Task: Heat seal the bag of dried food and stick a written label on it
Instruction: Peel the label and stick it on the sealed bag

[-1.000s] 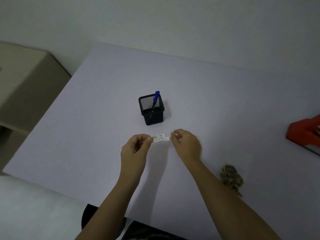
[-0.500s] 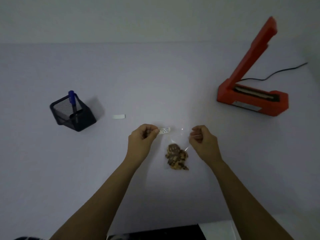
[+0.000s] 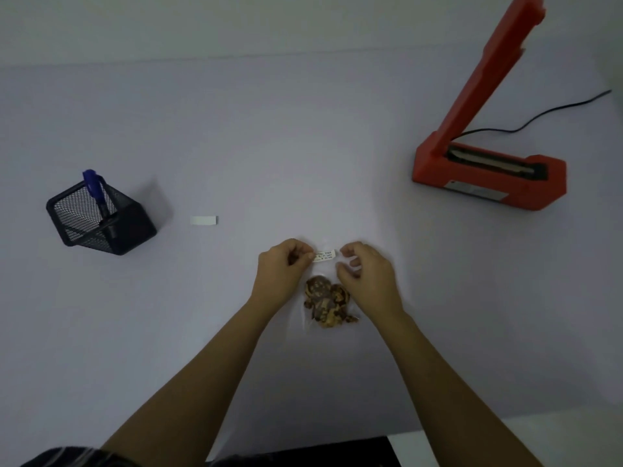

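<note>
So both hands are over the middle of the white table (image 3: 303, 146), working right above the clear bag (image 3: 312, 323) with the dried food (image 3: 325, 303) in it. The left hand (image 3: 279, 274) has the written label (image 3: 325, 256) pinched by its left end between thumb and forefinger, other fingers curled in. The label is a small white strip with a few lines of tiny handwriting, too small to read. It sits level, over the top part of the bag, at about 12 o'clock from the food clump; can't tell if it's touching the plastic.

The right hand (image 3: 367, 276) is just beside the label's right end, fingers loosely curled with thumb and forefinger a bit apart, not gripping anything as far as I can see. It might be brushing the label's tip, hard to call.

Over at 9 o'clock from the hands there's a black mesh pen holder (image 3: 101, 217) with a blue pen (image 3: 94, 190) standing tilted in it. Between the holder and the hands lies a blank white strip (image 3: 204, 220) flat on the table.

At 2 o'clock sits the red heat sealer (image 3: 488, 176), arm raised up, black cord (image 3: 546, 116) trailing off to the right edge. Well apart from the bag.
</note>
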The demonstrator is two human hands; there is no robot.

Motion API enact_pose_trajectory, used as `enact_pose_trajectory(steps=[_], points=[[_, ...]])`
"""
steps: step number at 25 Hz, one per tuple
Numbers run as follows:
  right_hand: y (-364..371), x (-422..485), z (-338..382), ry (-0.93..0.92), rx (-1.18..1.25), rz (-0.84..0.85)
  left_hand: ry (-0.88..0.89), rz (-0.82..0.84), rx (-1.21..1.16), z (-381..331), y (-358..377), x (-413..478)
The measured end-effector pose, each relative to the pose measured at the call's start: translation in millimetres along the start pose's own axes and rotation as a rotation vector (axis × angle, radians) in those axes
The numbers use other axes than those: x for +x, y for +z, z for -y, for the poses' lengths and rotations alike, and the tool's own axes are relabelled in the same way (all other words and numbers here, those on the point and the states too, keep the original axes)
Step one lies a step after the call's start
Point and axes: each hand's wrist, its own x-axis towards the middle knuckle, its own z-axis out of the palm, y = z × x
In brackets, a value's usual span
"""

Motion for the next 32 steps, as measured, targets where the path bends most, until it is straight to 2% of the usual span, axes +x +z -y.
enact_pose_trajectory(steps=[6,11,18,28,32], points=[[1.7,-0.3,1.0,-0.133,-0.144,-0.029,-0.005,-0.020,0.019,0.6,3.5,-3.0],[-1.5,0.5,4.8,-0.122,-0.112,-0.061,0.011,-0.039,0.033,1.4,6.8,-2.5],[1.9,7.7,11.0,0.039,-0.086,-0.066,0.039,-0.080,0.100,-0.6,13.1,-4.5],[6.9,8.1,5.9,-0.074,-0.110,-0.069,0.021,-0.165,0.180,-2.0,24.0,-5.4],[8.4,9.8,9.4,-0.082,-0.090,-0.047,0.097,-0.195,0.239,1.0,27.4,-8.1]])
